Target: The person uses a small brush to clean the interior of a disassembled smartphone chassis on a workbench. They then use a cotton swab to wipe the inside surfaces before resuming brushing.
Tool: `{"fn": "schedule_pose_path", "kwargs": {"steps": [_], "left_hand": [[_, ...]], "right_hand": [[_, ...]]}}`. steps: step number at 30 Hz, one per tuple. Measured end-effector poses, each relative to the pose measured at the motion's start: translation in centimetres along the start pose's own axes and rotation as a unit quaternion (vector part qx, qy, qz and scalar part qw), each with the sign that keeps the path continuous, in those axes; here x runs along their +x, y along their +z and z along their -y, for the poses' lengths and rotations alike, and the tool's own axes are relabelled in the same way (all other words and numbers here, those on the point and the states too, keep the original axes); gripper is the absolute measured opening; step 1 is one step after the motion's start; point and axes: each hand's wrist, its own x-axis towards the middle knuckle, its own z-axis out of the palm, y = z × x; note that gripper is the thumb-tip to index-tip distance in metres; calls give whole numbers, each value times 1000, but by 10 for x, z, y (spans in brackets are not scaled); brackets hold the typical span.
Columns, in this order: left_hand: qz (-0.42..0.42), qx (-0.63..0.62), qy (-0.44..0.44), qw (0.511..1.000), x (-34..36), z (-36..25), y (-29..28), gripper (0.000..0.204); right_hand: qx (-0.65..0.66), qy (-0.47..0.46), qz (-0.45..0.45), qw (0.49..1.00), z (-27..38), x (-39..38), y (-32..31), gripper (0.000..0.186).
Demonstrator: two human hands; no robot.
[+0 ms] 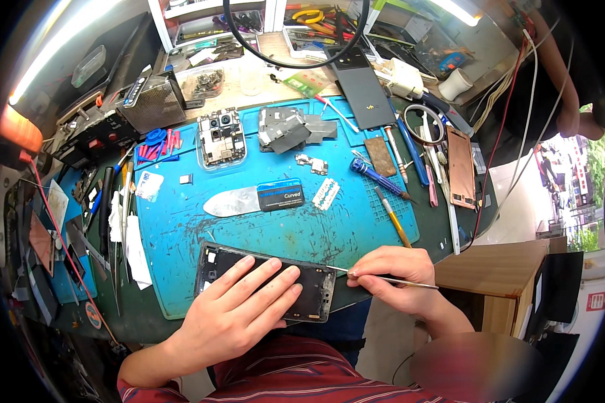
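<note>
My left hand (235, 309) lies with its fingers stretched flat and slightly apart across a dark, opened phone housing (310, 289) at the front edge of the blue mat (175, 255); its thumb is hidden. My right hand (400, 282) grips a thin metal tool (420, 283), whose tip meets the housing's upper right edge. Above them lie a curved metal blade (228, 201) with a black handle, a perforated razor blade (326, 194), a small board (311, 163) and a blue screwdriver (376, 178).
An exposed phone (220, 138), dark sheets (282, 127) and a dark back cover (359, 87) sit farther back. Tools crowd both sides, near an equipment box (151, 107). Cables hang at right, beside another person's arm (561, 94). A wooden cabinet (491, 262) stands at lower right.
</note>
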Motion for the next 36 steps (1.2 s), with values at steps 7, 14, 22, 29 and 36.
{"fn": "schedule_pose_path", "kwargs": {"steps": [7,14,22,29,36], "left_hand": [[0,-10,-6,1000,0,0,1,45],[1,-5,-9,1000,-1,-1,0,45],[-4,-8,-6,1000,-1,0,2,60],[-8,-16,-5,1000,-1,-2,3,63],[-13,12,11,1000,0,-1,0,57]], "right_hand": [[7,17,8,1000,0,0,-2,14],[35,34,31,998,5,10,2,17],[34,76,14,996,13,7,3,15],[69,121,9,990,20,10,6,13],[116,146,-5,982,20,14,11,15]]}}
